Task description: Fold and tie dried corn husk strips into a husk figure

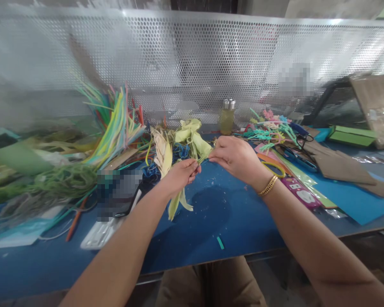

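My left hand (184,172) is closed in a pinch on a pale yellow-green corn husk (198,145). Its crumpled top leans above my fingers, and loose ends hang down below them. My right hand (233,157) pinches the green, narrow part of the same husk, just to the right of my left fingertips. A gold chain bracelet (269,186) circles my right wrist. Behind the left hand stands a drier, beige husk piece (161,149). Tangled dark blue string (152,170) lies beside it.
At left are bundled coloured strips (115,128) and a heap of green cord (67,179). A capped bottle (227,117) stands against the perforated metal screen (205,59). Cardboard (339,162), blue sheets (348,200) and a purple packet (301,194) lie at right.
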Motion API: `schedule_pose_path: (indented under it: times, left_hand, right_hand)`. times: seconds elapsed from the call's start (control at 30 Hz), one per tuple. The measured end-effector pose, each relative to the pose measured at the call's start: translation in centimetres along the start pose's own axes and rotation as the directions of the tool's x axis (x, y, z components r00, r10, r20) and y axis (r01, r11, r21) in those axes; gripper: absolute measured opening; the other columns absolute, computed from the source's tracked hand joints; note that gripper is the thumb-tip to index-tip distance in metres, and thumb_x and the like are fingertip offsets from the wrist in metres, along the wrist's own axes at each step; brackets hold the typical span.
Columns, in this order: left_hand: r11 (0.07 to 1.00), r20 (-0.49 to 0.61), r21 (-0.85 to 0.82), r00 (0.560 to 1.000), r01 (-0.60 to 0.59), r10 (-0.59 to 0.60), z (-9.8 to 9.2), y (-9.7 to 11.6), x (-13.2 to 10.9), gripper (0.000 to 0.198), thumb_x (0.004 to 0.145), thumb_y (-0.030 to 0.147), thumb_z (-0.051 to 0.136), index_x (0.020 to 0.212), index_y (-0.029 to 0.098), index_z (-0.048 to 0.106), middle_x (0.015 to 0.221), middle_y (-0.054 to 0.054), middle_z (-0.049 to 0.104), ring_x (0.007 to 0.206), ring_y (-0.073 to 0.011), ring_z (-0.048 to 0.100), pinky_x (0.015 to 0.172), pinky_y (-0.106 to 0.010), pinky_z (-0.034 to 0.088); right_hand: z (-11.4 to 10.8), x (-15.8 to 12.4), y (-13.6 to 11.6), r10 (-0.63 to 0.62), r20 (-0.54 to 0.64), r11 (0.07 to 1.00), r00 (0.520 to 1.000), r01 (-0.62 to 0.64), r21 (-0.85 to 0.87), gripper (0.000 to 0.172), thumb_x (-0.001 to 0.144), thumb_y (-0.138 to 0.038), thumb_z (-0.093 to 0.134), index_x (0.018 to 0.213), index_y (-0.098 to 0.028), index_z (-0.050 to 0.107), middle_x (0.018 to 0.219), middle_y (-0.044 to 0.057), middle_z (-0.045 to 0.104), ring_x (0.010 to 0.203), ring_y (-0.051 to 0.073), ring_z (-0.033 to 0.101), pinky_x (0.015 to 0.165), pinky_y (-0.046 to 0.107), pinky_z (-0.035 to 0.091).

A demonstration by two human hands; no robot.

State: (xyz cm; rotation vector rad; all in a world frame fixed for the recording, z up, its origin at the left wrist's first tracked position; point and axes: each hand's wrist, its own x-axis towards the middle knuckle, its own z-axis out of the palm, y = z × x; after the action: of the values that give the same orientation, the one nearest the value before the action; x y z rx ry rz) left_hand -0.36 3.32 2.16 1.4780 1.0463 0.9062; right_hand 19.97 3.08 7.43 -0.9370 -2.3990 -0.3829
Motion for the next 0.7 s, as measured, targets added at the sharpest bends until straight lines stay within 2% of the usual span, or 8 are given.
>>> schedule_pose_path:
  times: [0.1, 0.23, 0.3, 0.4, 0.5, 0.57, 0.63, 0.7]
  left_hand:
    - [0.971, 0.044, 0.224, 0.997, -0.078, 0.07, 0.1, 0.0, -0.1, 0.028, 0.088, 0.036, 0.048, 0.066, 0.019, 0.054, 0.059, 0.002, 0.042, 0.049, -0.0106, 0.035, 0.048, -0.024, 0.027]
    - [0.887, 0.248, 0.401, 0.959, -0.229, 0.135, 0.2, 0.7, -0.8, 0.029, 0.091, 0.037, 0.044, 0.071, 0.019, 0.056, 0.064, 0.001, 0.047, 0.057, -0.0127, 0.041, 0.054, -0.024, 0.033]
    - [0.909, 0.27, 0.353, 0.954, -0.222, 0.129, 0.3, 1.2, -1.2, 0.029, 0.092, 0.039, 0.043, 0.074, 0.019, 0.055, 0.065, 0.002, 0.046, 0.057, -0.0117, 0.038, 0.055, -0.024, 0.032]
    - [0.978, 0.236, 0.138, 0.965, -0.153, 0.118, 0.6, 1.8, -1.5, 0.03, 0.093, 0.041, 0.042, 0.076, 0.018, 0.05, 0.062, 0.004, 0.036, 0.052, -0.0093, 0.031, 0.051, -0.023, 0.026]
    - [0.991, 0.126, -0.074, 0.985, -0.107, 0.116, 1.1, 1.6, -1.2, 0.028, 0.092, 0.041, 0.045, 0.074, 0.019, 0.045, 0.059, 0.006, 0.027, 0.047, -0.0079, 0.023, 0.048, -0.022, 0.018]
    - [0.985, -0.002, -0.137, 0.994, -0.105, 0.105, 1.2, 1.2, -0.8, 0.028, 0.091, 0.041, 0.044, 0.074, 0.02, 0.043, 0.058, 0.007, 0.025, 0.045, -0.0078, 0.022, 0.046, -0.022, 0.016]
    - [0.988, -0.165, -0.096, 0.981, -0.12, 0.103, 1.1, 0.6, -0.3, 0.026, 0.092, 0.04, 0.04, 0.075, 0.02, 0.044, 0.057, 0.007, 0.027, 0.044, -0.0088, 0.024, 0.046, -0.022, 0.018]
    - [0.983, -0.286, 0.143, 0.946, -0.115, 0.152, 0.7, 0.2, -0.1, 0.027, 0.093, 0.038, 0.037, 0.075, 0.021, 0.047, 0.055, 0.006, 0.032, 0.045, -0.0109, 0.032, 0.047, -0.023, 0.024]
  right_hand:
    - [0.1, 0.2, 0.0, 0.004, -0.031, 0.998, 1.0, -0.002, 0.066, 0.025, 0.093, -0.033, 0.054, 0.085, -0.018, 0.072, 0.082, 0.005, 0.058, 0.082, 0.018, 0.05, 0.073, 0.032, 0.034]
    - [1.0, 0.1, 1.3, 0.124, -0.024, 0.938, 0.992, -0.109, 0.329, 0.02, 0.088, -0.03, 0.059, 0.078, -0.016, 0.07, 0.08, 0.005, 0.061, 0.081, 0.017, 0.053, 0.076, 0.031, 0.037]
    - [1.6, -0.2, 2.3, 0.23, 0.095, 0.798, 0.968, -0.244, 0.551, 0.021, 0.085, -0.033, 0.062, 0.077, -0.015, 0.068, 0.075, 0.003, 0.06, 0.071, 0.014, 0.052, 0.069, 0.029, 0.039]
    - [2.7, -0.7, 3.1, 0.3, 0.309, 0.494, 0.902, -0.424, 0.759, 0.026, 0.078, -0.04, 0.067, 0.074, -0.014, 0.066, 0.067, 0.0, 0.058, 0.062, 0.011, 0.048, 0.062, 0.026, 0.038]
    - [4.0, -0.8, 2.1, 0.373, 0.318, 0.385, 0.872, -0.457, 0.802, 0.022, 0.076, -0.036, 0.068, 0.071, -0.015, 0.064, 0.063, -0.002, 0.055, 0.06, 0.01, 0.046, 0.061, 0.025, 0.037]
    - [4.9, -0.8, 0.7, 0.423, 0.242, 0.431, 0.873, -0.428, 0.794, 0.017, 0.079, -0.03, 0.064, 0.071, -0.015, 0.064, 0.067, -0.001, 0.058, 0.062, 0.01, 0.049, 0.062, 0.025, 0.038]
    - [5.4, -0.8, -0.8, 0.425, 0.113, 0.633, 0.898, -0.384, 0.672, 0.013, 0.08, -0.022, 0.06, 0.07, -0.016, 0.064, 0.068, 0.001, 0.06, 0.065, 0.012, 0.051, 0.063, 0.025, 0.038]
    - [5.4, -0.8, -2.1, 0.303, -0.002, 0.835, 0.953, -0.265, 0.483, 0.013, 0.083, -0.018, 0.058, 0.072, -0.016, 0.065, 0.072, 0.002, 0.06, 0.071, 0.014, 0.053, 0.067, 0.027, 0.038]
